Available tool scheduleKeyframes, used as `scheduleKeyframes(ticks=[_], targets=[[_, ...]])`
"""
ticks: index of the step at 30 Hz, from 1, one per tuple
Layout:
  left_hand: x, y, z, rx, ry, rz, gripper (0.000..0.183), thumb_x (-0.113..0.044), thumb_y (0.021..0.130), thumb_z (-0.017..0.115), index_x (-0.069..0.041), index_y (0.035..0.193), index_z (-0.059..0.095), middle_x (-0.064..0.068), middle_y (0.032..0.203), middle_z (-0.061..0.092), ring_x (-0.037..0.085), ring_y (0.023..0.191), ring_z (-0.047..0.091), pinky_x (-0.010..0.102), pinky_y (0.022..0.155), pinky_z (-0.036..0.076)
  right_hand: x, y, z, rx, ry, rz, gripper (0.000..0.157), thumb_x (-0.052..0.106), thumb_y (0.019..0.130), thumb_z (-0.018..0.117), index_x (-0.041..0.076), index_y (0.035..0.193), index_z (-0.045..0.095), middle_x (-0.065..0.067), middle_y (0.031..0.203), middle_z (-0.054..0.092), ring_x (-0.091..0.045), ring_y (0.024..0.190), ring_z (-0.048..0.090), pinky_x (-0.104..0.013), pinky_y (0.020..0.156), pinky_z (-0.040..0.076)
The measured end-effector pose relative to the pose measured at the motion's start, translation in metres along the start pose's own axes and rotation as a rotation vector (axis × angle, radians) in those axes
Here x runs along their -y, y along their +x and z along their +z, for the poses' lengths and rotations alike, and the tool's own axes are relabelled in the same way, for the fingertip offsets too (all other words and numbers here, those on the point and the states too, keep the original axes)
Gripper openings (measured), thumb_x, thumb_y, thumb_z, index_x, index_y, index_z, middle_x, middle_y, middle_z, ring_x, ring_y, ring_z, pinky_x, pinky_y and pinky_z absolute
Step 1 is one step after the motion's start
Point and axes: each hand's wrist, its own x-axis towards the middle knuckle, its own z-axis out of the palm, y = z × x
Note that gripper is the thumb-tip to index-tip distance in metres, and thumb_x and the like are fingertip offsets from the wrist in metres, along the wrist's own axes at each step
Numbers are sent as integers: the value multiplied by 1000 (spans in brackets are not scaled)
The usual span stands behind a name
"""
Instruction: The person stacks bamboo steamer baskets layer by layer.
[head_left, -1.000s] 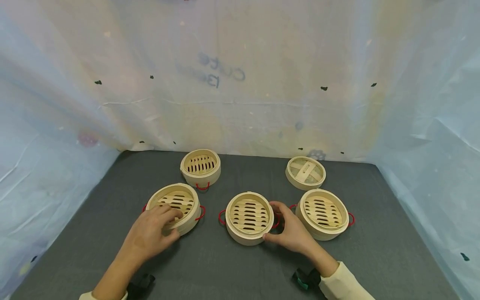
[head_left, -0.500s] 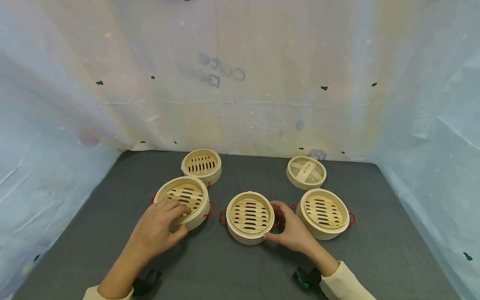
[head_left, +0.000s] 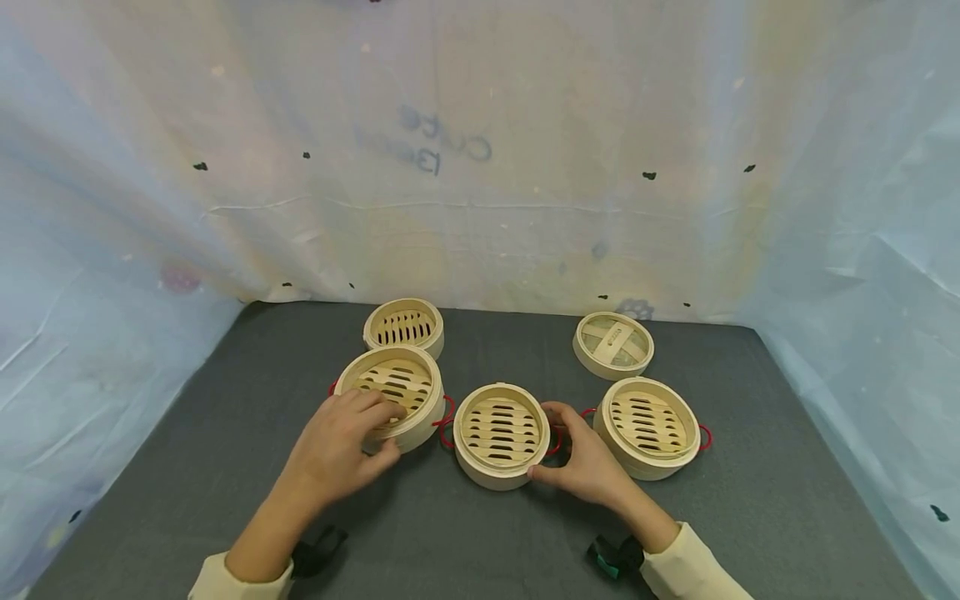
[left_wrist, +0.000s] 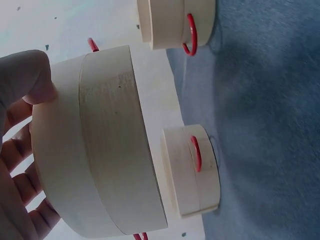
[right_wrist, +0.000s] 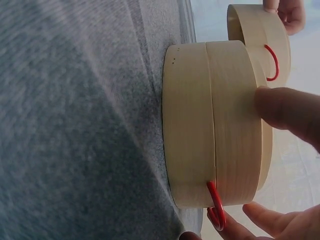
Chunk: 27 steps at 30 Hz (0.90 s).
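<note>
My left hand [head_left: 341, 446] grips the near-left rim of a round bamboo steamer basket [head_left: 411, 377], fingers over the slatted inside and thumb on the outer wall. In the left wrist view this steamer basket [left_wrist: 110, 145] is raised off the grey cloth, its red handles sticking out at both sides. Just to its right, a second bamboo steamer basket [head_left: 501, 429] stands on the cloth. My right hand [head_left: 583, 458] holds that one by its right side, thumb in front and fingers behind, around the red handle. The right wrist view shows the thumb [right_wrist: 285, 110] against its upper wall.
Another steamer basket [head_left: 405, 323] stands at the back left, partly behind the raised one. A further steamer basket [head_left: 648, 421] sits right of my right hand, with a bamboo lid [head_left: 611, 343] behind it. Plastic sheeting [head_left: 480, 233] hangs around the grey-covered table [head_left: 480, 550].
My left hand has carried its steamer basket to the right and slightly back, up close beside the middle one. The right hand and its steamer basket have stayed put.
</note>
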Motion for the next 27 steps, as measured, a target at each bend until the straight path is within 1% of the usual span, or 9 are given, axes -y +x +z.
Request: scheduleKeyframes(ticks=[4,10,16,21,27], targets=[[-2,6,3,-10,-16,10,30,-6,60,64,-17,88,69,-9,83,61,12,72,55,35,65,46,0,0,0,1,16,20,88,30,70,86,10,142,40,-9,125,58,-25,109,59,-45,89,49],[-6,11,8,4,-40,9,28,-8,62,64,-17,88,69,-8,82,61,13,74,56,36,69,47,0,0,1,-1,10,31,88,29,69,86,10,142,40,-7,126,57,-23,110,58,-45,92,47],[-11,15,12,16,-68,22,27,-8,63,65,-18,89,69,-9,82,60,11,75,54,35,69,47,-1,0,0,-2,3,29,88,29,69,86,10,142,39,-8,127,56,-23,112,57,-46,92,47],[-17,20,14,12,-104,43,28,-8,64,64,-16,90,69,-8,83,61,11,74,54,34,69,46,-1,0,0,0,10,29,88,28,69,86,10,142,40,-8,128,56,-24,113,57,-47,94,46],[-23,25,17,17,-108,71,28,-9,63,65,-16,90,69,-8,81,59,11,72,51,33,67,44,-1,0,0,2,16,34,87,25,69,86,11,141,40,-7,128,56,-24,113,57,-47,94,46]])
